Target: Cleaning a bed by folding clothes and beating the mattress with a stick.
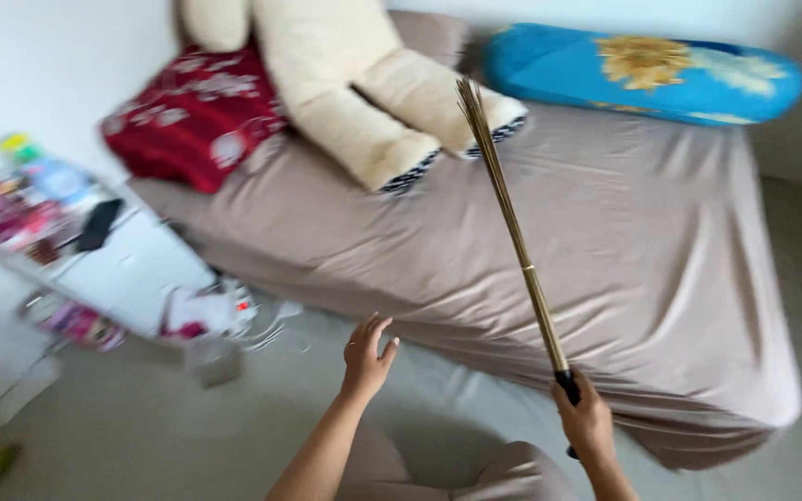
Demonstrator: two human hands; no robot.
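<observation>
While gripped, broom [512, 223] rises above right hand [587, 422].

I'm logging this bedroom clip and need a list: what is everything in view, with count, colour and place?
Mattress: one, under a taupe sheet, on the floor, centre.
Stick broom: one, tan with a black grip, upright over the mattress.
Plush toy: one, cream, at the head of the mattress.
Pillow: one, red floral, left of the toy.
Bolster: one, blue with a yellow flower, top right.
Low table: one, white, left, with blurred clutter.
Dark flat object: one, on the table.
Left hand: open, empty.
Right hand: gripping the broom's grip.
</observation>
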